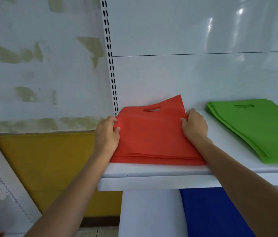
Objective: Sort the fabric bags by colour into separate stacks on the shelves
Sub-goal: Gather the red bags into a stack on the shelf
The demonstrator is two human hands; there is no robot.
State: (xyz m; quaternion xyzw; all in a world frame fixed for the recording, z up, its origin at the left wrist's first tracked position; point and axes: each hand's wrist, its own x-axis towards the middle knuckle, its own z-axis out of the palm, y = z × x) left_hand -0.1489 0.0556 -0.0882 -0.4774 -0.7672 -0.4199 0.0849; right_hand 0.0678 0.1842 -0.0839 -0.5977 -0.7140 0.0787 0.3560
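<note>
Both hands, left hand [106, 134] and right hand [194, 125], pinch the red bag stack [151, 139] between them on the shelf [151, 175], squaring it; the green stack [254, 129] beyond the right hand looks sorted, blue fabric [208, 212] below perhaps remaining.

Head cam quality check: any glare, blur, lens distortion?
Head view: glare streaks on the glossy back panel, upper right; slotted upright bows from wide-angle distortion; red bags, left hand and right hand sharp; green stack slightly soft near the frame edge; lighting soft, shadows faint.
</note>
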